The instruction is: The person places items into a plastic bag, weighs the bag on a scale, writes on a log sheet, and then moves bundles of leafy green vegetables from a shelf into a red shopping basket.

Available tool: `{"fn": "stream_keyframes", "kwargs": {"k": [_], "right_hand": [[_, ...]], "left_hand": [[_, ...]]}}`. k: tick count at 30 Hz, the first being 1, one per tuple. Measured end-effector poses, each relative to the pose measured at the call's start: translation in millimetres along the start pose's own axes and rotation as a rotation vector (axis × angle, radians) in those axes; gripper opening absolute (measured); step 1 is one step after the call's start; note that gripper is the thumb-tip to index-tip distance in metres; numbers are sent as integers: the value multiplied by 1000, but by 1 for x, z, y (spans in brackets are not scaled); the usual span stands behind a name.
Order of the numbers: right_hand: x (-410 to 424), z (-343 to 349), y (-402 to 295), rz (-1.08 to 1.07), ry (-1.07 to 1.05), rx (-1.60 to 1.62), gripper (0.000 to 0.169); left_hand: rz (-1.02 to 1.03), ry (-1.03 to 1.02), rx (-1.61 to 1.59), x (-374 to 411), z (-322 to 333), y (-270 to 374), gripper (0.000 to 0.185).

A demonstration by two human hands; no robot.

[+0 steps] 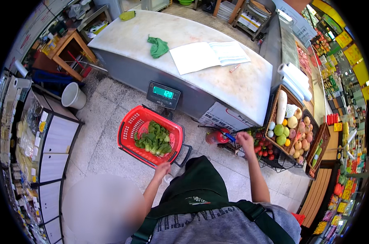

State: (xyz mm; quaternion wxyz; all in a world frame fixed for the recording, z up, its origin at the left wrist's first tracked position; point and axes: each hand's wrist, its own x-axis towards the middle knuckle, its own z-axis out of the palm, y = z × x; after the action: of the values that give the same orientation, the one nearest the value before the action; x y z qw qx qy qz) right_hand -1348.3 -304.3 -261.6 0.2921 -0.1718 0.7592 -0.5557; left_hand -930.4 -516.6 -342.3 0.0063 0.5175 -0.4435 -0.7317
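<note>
A red plastic shopping basket [122,134] with black trim holds leafy green vegetables [154,138]. It sits at the post of a digital scale, whose display [163,95] is lit with green digits. My left hand [162,170] is at the near rim of the basket, fingers curled; whether it grips the rim is hard to tell. Beside it is the basket's black handle [186,157]. My right hand [245,141] is to the right, its fingertips pinched on the end of a slim blue object [228,136]. Behind that object stands a red fire extinguisher [213,138].
Ahead is a pale-topped counter [123,36] bearing a green cloth [157,47], an open notebook [196,56] and a pen [234,68]. Wicker baskets of produce [283,128] flank my right side. A white bucket [73,95] and low cabinets [58,134] are on the left.
</note>
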Motion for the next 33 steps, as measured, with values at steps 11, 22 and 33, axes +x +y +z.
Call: {"fn": "stream_keyframes", "kwargs": {"k": [11, 22, 33], "right_hand": [[392, -34, -110, -863, 76, -1156, 29], [506, -50, -105, -1020, -361, -1021, 15], [624, -48, -142, -635, -160, -604, 21]], "left_hand": [[-2, -342, -631, 152, 200, 324, 39], [-154, 136, -1005, 332, 301, 433, 16], [216, 13, 328, 321, 223, 553, 18]]}}
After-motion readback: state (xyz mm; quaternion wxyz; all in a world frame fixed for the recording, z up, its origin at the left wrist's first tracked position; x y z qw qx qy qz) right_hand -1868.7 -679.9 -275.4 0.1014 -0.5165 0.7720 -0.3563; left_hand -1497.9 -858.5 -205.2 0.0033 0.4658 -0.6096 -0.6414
